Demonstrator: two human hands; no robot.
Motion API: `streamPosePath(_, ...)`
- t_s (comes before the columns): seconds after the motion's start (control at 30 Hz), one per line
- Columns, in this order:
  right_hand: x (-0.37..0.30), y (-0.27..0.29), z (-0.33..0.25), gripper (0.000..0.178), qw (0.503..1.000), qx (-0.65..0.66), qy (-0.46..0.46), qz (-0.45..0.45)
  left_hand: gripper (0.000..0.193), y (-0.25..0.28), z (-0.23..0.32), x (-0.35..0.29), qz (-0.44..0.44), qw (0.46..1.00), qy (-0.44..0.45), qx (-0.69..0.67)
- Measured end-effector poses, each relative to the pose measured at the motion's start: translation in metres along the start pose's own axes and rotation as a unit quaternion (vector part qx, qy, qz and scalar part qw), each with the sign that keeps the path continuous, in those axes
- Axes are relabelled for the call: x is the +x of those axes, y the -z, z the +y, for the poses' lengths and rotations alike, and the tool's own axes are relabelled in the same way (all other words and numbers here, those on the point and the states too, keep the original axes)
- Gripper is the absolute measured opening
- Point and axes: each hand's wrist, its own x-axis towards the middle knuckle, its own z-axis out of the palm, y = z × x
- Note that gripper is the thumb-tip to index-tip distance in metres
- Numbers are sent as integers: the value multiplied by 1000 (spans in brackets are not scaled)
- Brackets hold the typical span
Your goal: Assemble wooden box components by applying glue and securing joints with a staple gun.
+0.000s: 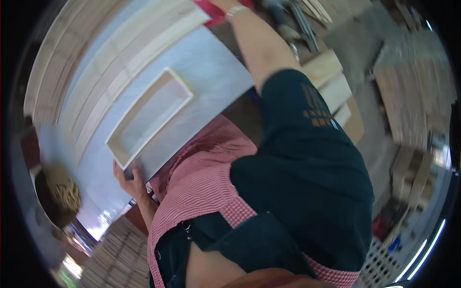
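Note:
A pale rectangular wooden frame (180,86) with low sides lies tilted across the white tabletop (218,65). My left hand (129,181) grips its near left corner, thumb on one side and fingers on the other. Whether the frame has a bottom, I cannot tell. My right arm stretches away to the top edge of the view, where my right hand (222,4) is mostly cut off. Beside that hand is something bright red (213,13), and the fingers do not show.
Rows of pale wooden strips (108,72) cover the table's far left. A round container (46,199) at left has tan rubber-band-like loops (67,194). Wooden pieces (331,79) lie right of my arm; stacked boards (408,101) and a cardboard box (410,175) stand farther right.

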Motion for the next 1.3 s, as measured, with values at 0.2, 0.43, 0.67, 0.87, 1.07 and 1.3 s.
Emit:
streamPosePath(0.2,-57,99,-14,44,997,44,19,-53,52,-5,10,9,-6,998,64,24)
streamPosePath(0.43,-252,302,172,28,940,-32,-34,339,49,-6,2,16,-17,992,57,111)
streamPosePath(0.67,-420,358,319,67,797,-316,-515,-10,46,-3,3,8,-2,993,67,96)
streamPosePath(0.87,-451,337,343,64,769,-299,-565,-25,45,-6,-8,12,-1,995,30,98)
streamPosePath(1.07,-492,371,421,60,912,-210,-346,73,48,-26,-12,12,33,998,-46,35)
streamPosePath(1.3,-345,384,217,51,940,-120,-204,247,47,-5,32,12,69,997,-32,-15)
